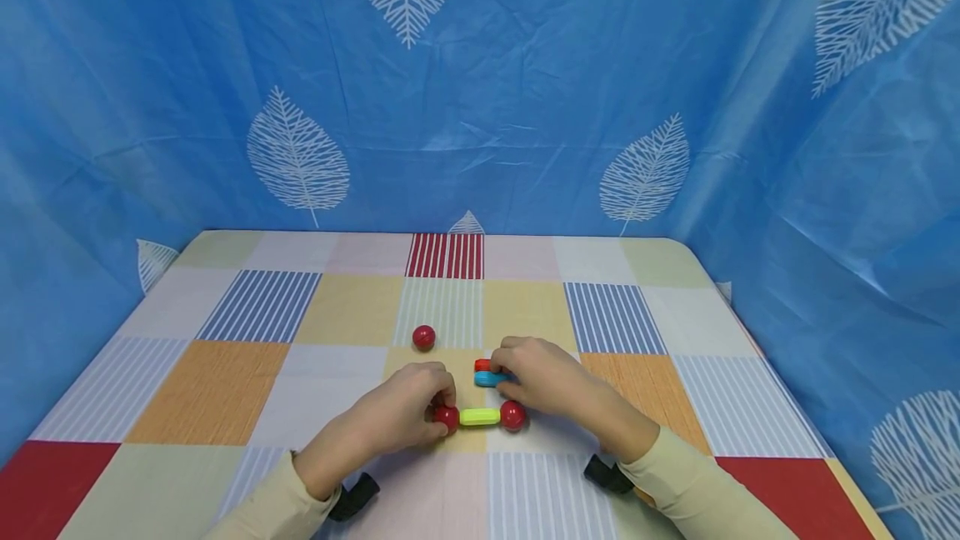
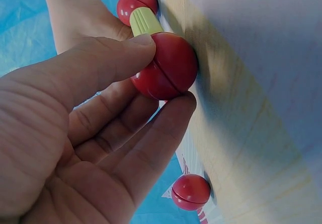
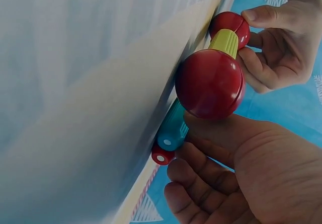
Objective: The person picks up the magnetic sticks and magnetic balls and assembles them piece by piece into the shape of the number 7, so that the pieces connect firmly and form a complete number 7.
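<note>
A yellow-green stick [image 1: 480,417] lies on the table with a red ball at each end. My left hand [image 1: 408,411] pinches the left red ball [image 2: 171,68] between thumb and fingers. The right red ball [image 1: 513,416] sits just in front of my right hand [image 1: 543,377]. That hand has its thumb and fingers around a blue stick [image 3: 173,128], whose near end shows a pale round dot. Alongside the blue one lies a red stick [image 3: 162,155], close to the fingertips. The right fingers partly hide both sticks in the head view.
Farther back on the table, a loose red ball [image 1: 423,337] rests on its own. The table [image 1: 337,382] wears a patchwork-patterned cover. Blue curtains [image 1: 480,90] with white leaf prints hang behind it and at its sides.
</note>
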The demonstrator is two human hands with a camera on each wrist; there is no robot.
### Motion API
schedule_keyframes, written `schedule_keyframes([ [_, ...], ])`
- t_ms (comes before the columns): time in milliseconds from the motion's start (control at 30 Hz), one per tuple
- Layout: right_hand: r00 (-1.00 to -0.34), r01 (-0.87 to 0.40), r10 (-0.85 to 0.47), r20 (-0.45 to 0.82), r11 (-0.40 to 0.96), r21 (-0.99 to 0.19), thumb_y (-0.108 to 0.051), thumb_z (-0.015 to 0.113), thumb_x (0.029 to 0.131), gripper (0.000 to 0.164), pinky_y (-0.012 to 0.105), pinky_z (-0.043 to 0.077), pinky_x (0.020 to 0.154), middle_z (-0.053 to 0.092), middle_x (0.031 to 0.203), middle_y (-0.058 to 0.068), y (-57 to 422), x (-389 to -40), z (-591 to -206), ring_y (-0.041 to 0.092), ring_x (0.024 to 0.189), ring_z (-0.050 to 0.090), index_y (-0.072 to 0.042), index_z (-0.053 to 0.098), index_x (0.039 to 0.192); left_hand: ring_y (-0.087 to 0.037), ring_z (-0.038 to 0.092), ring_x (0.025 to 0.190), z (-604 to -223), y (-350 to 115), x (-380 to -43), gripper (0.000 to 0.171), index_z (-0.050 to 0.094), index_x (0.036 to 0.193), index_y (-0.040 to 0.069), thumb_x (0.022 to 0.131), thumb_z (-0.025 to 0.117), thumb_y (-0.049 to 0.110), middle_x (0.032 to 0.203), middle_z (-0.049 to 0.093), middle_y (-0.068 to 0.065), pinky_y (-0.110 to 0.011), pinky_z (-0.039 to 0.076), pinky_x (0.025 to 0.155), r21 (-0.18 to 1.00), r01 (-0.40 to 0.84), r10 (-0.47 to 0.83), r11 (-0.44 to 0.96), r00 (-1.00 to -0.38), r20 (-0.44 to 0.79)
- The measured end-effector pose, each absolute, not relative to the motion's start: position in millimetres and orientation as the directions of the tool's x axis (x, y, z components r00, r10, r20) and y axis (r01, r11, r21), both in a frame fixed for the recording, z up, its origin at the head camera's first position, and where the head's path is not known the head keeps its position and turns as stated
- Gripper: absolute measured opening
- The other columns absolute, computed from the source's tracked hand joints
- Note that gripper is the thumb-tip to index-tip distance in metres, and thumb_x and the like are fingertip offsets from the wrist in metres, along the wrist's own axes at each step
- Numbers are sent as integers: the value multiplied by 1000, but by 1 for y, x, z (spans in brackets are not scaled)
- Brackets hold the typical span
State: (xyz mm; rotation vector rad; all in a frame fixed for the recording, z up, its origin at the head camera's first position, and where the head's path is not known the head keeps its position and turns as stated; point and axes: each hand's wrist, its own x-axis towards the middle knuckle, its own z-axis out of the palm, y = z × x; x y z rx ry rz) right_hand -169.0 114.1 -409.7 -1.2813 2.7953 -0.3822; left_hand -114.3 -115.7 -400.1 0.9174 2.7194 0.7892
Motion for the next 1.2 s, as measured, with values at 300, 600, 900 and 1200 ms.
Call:
schedule_keyframes([
  [300, -679, -719, -734, 28, 657, -226, -21, 80, 80, 15, 24, 44, 63, 57, 79, -8, 111, -168, -407, 7, 66, 47, -16, 67, 85, -9, 51, 67, -400, -115, -115, 23, 61, 79, 13, 73, 83, 8, 76, 52, 7, -19, 44, 58, 521, 530, 610, 669, -792, 22],
  [600, -710, -690, -705, -4, 696, -196, -20, 80, 79, 17, 25, 41, 59, 52, 71, -9, 114, -166, -404, 10, 63, 45, -16, 63, 78, -5, 47, 66, -398, -114, -115, 22, 61, 80, 13, 73, 82, 8, 76, 52, 7, -19, 43, 58, 487, 549, 617, 680, -787, 25],
  [900, -747, -656, -663, 48, 724, -214, -17, 73, 77, 14, 25, 39, 54, 49, 68, -9, 126, -163, -407, 9, 59, 44, -17, 59, 75, -6, 46, 66, -399, -115, -114, 22, 62, 80, 13, 74, 82, 9, 76, 52, 7, -20, 43, 59, 480, 542, 610, 690, -792, 17],
  [1200, -806, -575, -591, 34, 768, -281, -20, 73, 78, 13, 24, 41, 56, 51, 67, -9, 144, -154, -408, 8, 62, 45, -18, 61, 75, -6, 46, 67, -400, -114, -113, 22, 62, 80, 13, 74, 82, 9, 76, 52, 7, -20, 43, 58, 483, 542, 608, 687, -793, 25],
])
